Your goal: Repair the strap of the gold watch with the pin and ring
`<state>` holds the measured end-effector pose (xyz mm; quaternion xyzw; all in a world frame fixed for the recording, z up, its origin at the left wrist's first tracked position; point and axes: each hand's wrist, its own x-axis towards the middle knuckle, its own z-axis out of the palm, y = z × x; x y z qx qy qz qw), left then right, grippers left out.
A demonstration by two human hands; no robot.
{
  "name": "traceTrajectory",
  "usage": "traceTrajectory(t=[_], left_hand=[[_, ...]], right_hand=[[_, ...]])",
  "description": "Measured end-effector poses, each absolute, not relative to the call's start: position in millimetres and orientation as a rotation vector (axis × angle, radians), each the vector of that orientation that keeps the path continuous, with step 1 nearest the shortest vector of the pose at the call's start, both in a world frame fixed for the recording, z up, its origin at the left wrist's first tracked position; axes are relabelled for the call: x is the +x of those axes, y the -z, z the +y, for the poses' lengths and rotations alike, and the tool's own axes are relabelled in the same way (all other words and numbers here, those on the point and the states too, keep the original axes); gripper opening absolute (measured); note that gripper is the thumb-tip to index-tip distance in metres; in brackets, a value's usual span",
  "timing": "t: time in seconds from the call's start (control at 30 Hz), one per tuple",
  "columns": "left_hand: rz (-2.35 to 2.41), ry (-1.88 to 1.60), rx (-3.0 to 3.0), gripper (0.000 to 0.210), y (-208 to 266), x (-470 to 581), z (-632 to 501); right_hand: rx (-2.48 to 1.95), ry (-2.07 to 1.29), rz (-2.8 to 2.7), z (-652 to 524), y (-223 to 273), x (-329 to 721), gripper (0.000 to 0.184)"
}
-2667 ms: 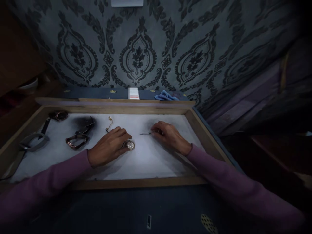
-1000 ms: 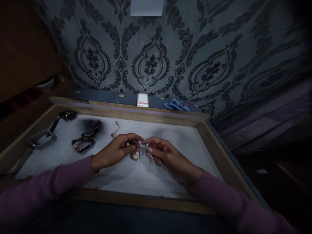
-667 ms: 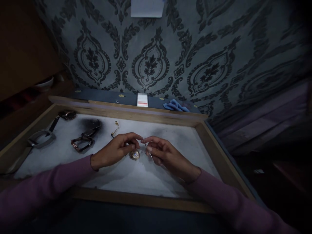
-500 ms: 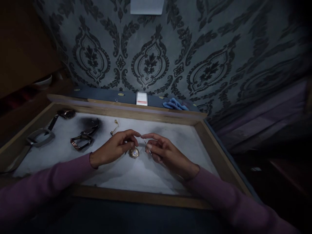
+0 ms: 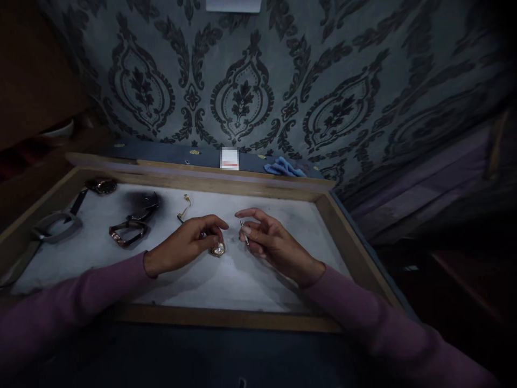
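A small gold-coloured watch point(image 5: 218, 249) with a pale face is at the middle of the wooden tray point(image 5: 242, 317). My left hand point(image 5: 189, 242) has its thumb and bent fingers closed at the watch's far left edge, with the index finger stretched out above. Part of the watch is hidden under these fingers. To the right, my right hand point(image 5: 269, 237) pinches a slim silvery pen-like tool point(image 5: 244, 233) between thumb and fingers, its index finger on the upper end. The tool slants beside the watch and is apart from it.
Left of my hands lie a dark-strapped watch point(image 5: 128, 233), black sunglasses point(image 5: 145, 205), a grey band point(image 5: 58, 226) and another watch point(image 5: 102, 186). A thin gold chain point(image 5: 186, 205) lies behind my left hand. Beyond the raised rim are a small white box point(image 5: 230, 159) and a blue cloth point(image 5: 285, 167).
My index fingertips, which were touching, have parted. My right hand has drawn back slightly with the tool, and the watch is more covered by my left thumb. The view has shifted a little.
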<state>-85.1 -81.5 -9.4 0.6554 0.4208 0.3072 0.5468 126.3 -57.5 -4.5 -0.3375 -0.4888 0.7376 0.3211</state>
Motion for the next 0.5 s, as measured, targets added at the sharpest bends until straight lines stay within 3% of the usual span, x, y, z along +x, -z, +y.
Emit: traceTrajectory(t=[0.5], left_hand=[[1.208, -0.669, 1.915, 0.020, 15.0, -92.9, -76.8]], right_hand=[[-0.904, -1.872, -1.299, -54.1, 9.2, 127.4, 0.043]])
